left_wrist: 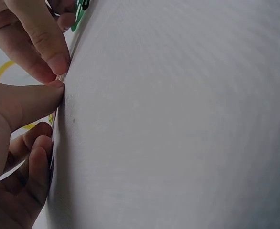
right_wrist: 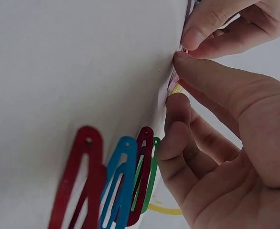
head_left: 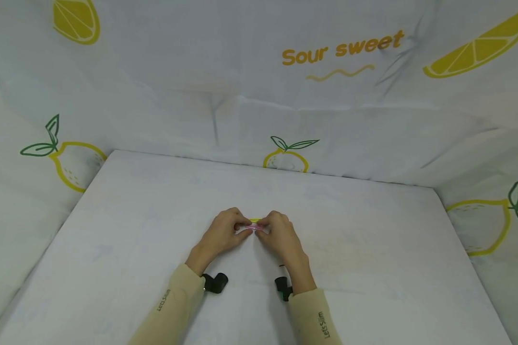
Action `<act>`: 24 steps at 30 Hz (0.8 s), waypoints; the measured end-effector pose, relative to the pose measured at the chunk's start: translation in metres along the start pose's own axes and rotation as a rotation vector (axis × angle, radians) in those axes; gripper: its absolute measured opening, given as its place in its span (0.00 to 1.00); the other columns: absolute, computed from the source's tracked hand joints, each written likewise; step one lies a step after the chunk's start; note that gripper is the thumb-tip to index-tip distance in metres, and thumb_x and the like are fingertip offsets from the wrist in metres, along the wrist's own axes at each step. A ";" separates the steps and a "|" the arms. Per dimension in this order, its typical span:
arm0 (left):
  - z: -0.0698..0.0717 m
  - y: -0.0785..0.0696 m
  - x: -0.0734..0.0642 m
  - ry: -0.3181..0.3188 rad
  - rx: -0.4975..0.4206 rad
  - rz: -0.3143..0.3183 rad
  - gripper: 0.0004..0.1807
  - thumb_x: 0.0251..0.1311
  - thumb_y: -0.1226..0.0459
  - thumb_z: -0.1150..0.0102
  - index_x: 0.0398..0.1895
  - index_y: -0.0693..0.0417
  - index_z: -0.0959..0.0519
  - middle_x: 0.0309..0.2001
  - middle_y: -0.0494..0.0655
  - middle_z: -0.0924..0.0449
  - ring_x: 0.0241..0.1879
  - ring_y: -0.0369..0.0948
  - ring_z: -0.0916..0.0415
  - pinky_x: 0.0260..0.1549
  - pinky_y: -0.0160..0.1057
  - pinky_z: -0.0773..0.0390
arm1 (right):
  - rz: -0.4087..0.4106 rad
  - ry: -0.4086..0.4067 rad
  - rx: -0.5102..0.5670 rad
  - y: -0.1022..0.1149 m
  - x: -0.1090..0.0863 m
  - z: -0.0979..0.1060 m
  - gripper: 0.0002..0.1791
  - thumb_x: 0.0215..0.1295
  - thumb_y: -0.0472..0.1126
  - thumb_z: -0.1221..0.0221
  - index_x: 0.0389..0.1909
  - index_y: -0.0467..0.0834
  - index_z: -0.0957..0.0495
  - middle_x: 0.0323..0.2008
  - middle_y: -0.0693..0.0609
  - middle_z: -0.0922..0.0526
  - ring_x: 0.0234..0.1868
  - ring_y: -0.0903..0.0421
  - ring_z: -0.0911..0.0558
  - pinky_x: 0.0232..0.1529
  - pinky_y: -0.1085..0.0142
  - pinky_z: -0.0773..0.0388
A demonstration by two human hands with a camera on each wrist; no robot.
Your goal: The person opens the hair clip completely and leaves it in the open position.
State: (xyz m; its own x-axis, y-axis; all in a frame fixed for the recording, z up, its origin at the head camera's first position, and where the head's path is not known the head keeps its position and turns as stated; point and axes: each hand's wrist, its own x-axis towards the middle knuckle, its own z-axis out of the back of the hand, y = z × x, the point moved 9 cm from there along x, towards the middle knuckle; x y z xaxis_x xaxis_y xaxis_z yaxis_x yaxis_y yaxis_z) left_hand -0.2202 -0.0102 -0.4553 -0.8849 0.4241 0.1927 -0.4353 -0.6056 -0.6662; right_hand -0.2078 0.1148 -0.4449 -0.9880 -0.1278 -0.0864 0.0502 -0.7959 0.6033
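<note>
My left hand [head_left: 220,233] and right hand [head_left: 283,237] meet low over the middle of the white table. Between their thumbs and fingers they pinch a small pink hair clip [head_left: 254,227], mostly covered by the fingertips. Just beyond it shows a yellow hair clip [head_left: 254,220], partly behind the fingers; its edge also appears beside the right fingers in the right wrist view. Nearer the right wrist camera lie a red snap clip [right_wrist: 69,183], a blue one [right_wrist: 124,157], a dark red one [right_wrist: 145,160] and a green one [right_wrist: 154,164].
The white table [head_left: 358,230] stretches out on both sides of the hands. A white cloth [head_left: 177,96] printed with lemons rises behind it and at its sides. A black wrist camera [head_left: 216,283] sits by the left cuff, another [head_left: 282,289] by the right.
</note>
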 end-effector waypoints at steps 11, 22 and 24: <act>-0.004 -0.003 0.000 0.036 -0.001 0.033 0.05 0.59 0.67 0.29 0.37 0.58 0.10 0.34 0.47 0.16 0.30 0.35 0.28 0.31 0.29 0.29 | 0.022 -0.008 -0.023 0.000 -0.002 -0.003 0.11 0.61 0.36 0.29 0.44 0.37 0.11 0.42 0.45 0.15 0.47 0.47 0.16 0.47 0.53 0.18; 0.001 -0.008 -0.005 -0.007 -0.027 -0.019 0.04 0.59 0.67 0.29 0.37 0.57 0.10 0.34 0.47 0.11 0.30 0.34 0.21 0.32 0.29 0.23 | 0.055 -0.005 -0.012 0.005 -0.004 -0.001 0.07 0.64 0.36 0.31 0.41 0.40 0.10 0.40 0.46 0.13 0.38 0.56 0.19 0.39 0.62 0.20; 0.004 -0.009 -0.007 -0.021 -0.035 -0.032 0.05 0.60 0.67 0.29 0.37 0.57 0.11 0.33 0.47 0.10 0.30 0.34 0.20 0.32 0.29 0.22 | 0.056 0.000 0.001 0.006 -0.005 0.000 0.07 0.65 0.36 0.32 0.41 0.41 0.10 0.41 0.45 0.12 0.32 0.59 0.22 0.34 0.66 0.22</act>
State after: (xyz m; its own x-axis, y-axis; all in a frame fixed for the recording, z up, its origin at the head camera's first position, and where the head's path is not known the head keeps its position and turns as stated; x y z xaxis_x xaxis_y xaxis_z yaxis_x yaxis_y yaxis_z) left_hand -0.2111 -0.0101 -0.4480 -0.8738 0.4288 0.2292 -0.4580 -0.5676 -0.6841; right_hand -0.2026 0.1108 -0.4406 -0.9837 -0.1722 -0.0525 0.1053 -0.7868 0.6082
